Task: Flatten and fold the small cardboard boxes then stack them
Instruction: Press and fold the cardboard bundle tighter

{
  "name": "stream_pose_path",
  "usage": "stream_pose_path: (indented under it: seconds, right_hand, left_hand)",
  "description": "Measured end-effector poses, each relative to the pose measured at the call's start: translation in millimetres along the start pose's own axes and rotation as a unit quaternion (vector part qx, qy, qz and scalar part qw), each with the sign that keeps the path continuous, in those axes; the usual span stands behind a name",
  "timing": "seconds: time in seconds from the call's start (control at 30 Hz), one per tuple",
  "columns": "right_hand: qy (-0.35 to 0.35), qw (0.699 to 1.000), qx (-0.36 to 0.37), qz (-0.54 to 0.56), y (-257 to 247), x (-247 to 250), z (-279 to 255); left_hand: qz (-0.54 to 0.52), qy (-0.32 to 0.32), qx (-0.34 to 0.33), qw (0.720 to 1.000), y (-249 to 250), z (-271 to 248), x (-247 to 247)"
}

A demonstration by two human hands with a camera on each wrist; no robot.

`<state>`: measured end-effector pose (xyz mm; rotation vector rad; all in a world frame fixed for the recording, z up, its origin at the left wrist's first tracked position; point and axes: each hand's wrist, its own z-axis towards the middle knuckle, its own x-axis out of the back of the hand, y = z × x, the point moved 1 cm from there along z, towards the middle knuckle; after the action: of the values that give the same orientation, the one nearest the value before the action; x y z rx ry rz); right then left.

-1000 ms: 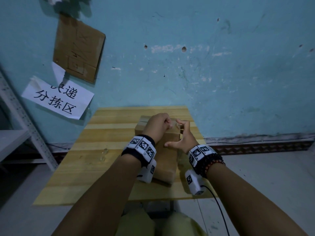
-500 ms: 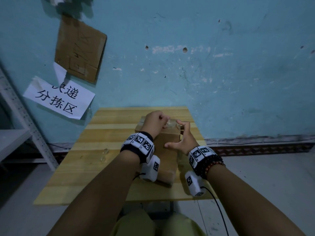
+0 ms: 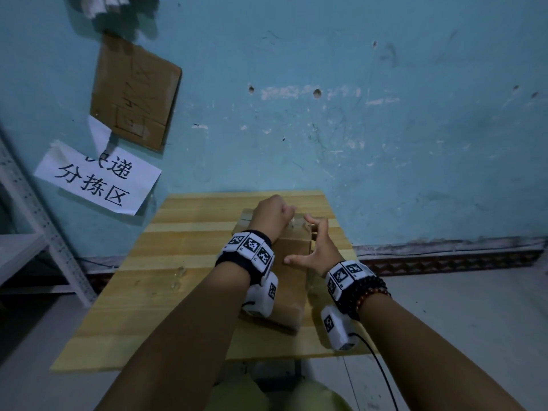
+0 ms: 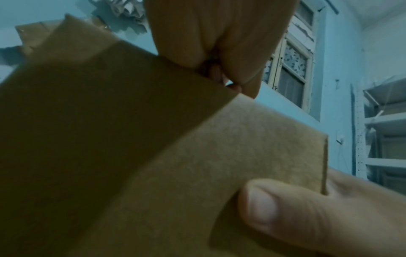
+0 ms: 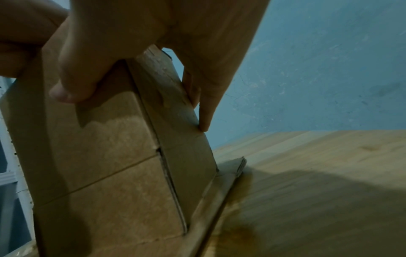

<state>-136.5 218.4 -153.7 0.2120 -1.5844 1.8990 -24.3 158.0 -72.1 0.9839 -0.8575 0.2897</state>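
The box (image 3: pixel 287 289) is laid by the tabletop's (image 3: pixel 178 292) right edge, long side pointed at the far edge. Its far end is pinched in the left hand's (image 3: pixel 271 212) curled grip. Its right side is pressed by the spread right hand (image 3: pixel 317 247).

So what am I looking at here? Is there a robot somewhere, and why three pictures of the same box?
No robot: these are a person's two bare hands. The wide picture comes from a camera worn on the head. The two close-ups come from the small white wrist cameras, one strapped under each wrist and looking along the hand. On the wooden table lies a cardboard box, not yet flattened. The left hand is curled and pinches at the box's far top edge. The right hand steadies the box, with its thumb on top and straight fingers against the side.
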Motion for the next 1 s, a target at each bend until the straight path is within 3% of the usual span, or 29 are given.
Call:
stream_pose_path:
  seconds: [0.13,0.27,0.4,0.6,0.77,1.0]
  right_hand:
    - [-0.005,1.000,-0.003,0.007,1,-1,1]
    - [-0.005,1.000,-0.006,0.011,1,0,1]
    - [-0.006,1.000,-0.007,0.021,1,-1,1]
    - [-0.002,0.999,-0.016,0.041,2,-3,2]
    - [-0.004,0.999,-0.015,0.036,1,-2,2]
    - [-0.004,1.000,-0.008,0.026,0,-2,2]
  left_hand:
    - [-0.085,0.042,-0.001,0.995,-10,0,-6]
    - [-0.168,0.041,-0.021,0.985,-15,-4,-6]
    - [-0.197,-0.001,-0.059,0.979,-16,-10,1]
    - [-0.133,-0.092,-0.115,0.980,-23,-8,7]
    - [-0.155,-0.025,-0.091,0.983,-25,-10,0]
    - [-0.152,-0.001,-0.079,0.985,-19,-9,1]
